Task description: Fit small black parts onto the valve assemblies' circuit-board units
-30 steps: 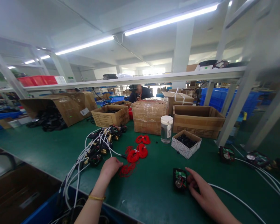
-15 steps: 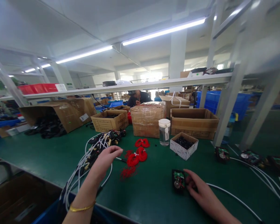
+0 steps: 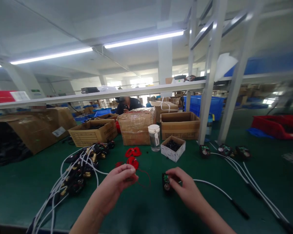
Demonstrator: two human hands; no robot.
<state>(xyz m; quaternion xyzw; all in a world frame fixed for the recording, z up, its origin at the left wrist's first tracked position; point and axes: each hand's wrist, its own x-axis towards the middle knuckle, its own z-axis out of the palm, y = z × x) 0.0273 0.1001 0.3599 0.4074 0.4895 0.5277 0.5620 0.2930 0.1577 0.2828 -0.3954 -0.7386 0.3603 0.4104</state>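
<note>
My left hand (image 3: pixel 118 182) is closed in a pinch over the table, and a thin red wire (image 3: pixel 150 178) loops out from its fingers to the right. My right hand (image 3: pixel 186 187) grips the right side of a small black housing (image 3: pixel 166 188) with a green circuit board and a round clear part inside. From that housing a white cable (image 3: pixel 213 183) trails to the right, passing behind my hand. Just beyond my left hand lie bundles of red wire (image 3: pixel 133 151), tied in the middle; the hand hides part of the nearer ones.
Black-and-brass parts with white cables (image 3: pixel 84 165) are heaped at left. Beyond stand a small box of black pieces (image 3: pixel 173 154), a lidded water jar (image 3: pixel 154 139) and cardboard boxes (image 3: pixel 138 130). More housings (image 3: pixel 205 151) sit at right by the shelf posts (image 3: pixel 207 84). A person (image 3: pixel 129 104) sits opposite.
My view has turned right. My left hand has moved nearer the housing and now holds a red wire. My right hand has closed further over the housing's edge.
</note>
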